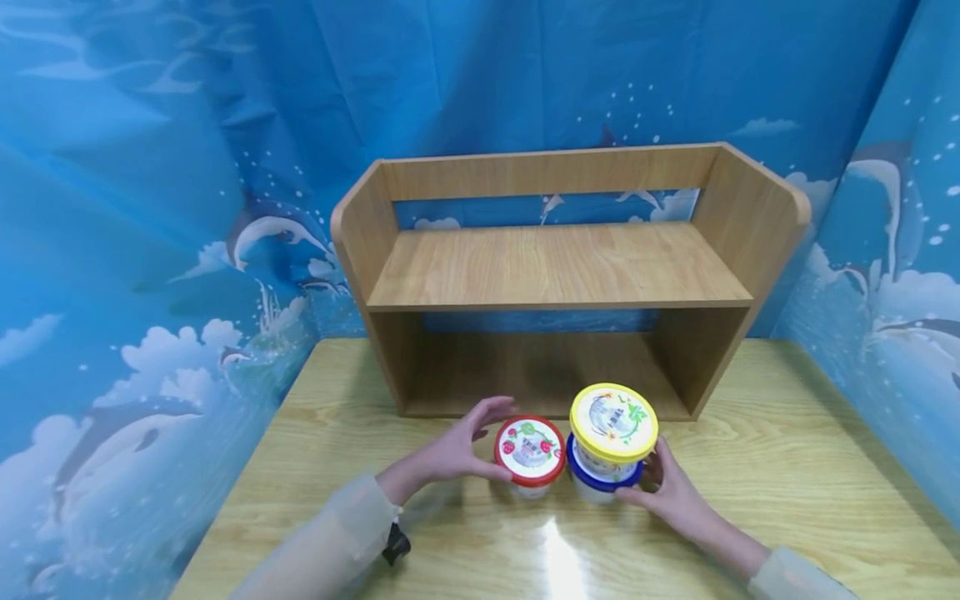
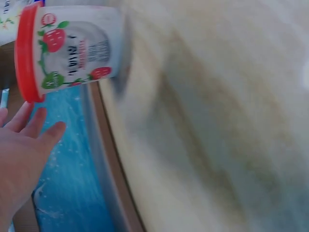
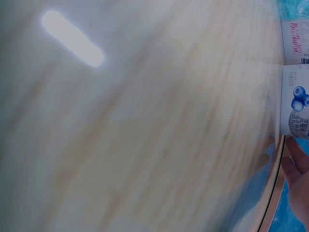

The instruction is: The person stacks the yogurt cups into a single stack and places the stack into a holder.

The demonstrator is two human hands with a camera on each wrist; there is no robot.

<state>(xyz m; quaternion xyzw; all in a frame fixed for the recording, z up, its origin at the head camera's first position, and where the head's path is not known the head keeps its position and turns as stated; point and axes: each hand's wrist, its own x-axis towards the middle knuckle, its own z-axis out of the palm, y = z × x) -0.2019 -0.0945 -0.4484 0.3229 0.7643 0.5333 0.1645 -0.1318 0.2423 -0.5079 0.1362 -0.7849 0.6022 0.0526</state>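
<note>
I note the left grip, digits apart, bracketing the red-lidded tub just right of it, and the right grip, likewise spread, flanking the blue-lidded tub on its left, presumably to steady the yellow-lidded tub stacked on top.

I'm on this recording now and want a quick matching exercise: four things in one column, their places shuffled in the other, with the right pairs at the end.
Things
1. Red-lidded tub
2. Yellow-lidded tub
3. Blue-lidded tub
4. Wooden shelf

Places
A. Directly underneath another tub
B. Farther back on the table, beyond the tubs
C. Right beside the left hand
D. Stacked on top of another tub

Pairs: 1-C, 2-D, 3-A, 4-B
</note>
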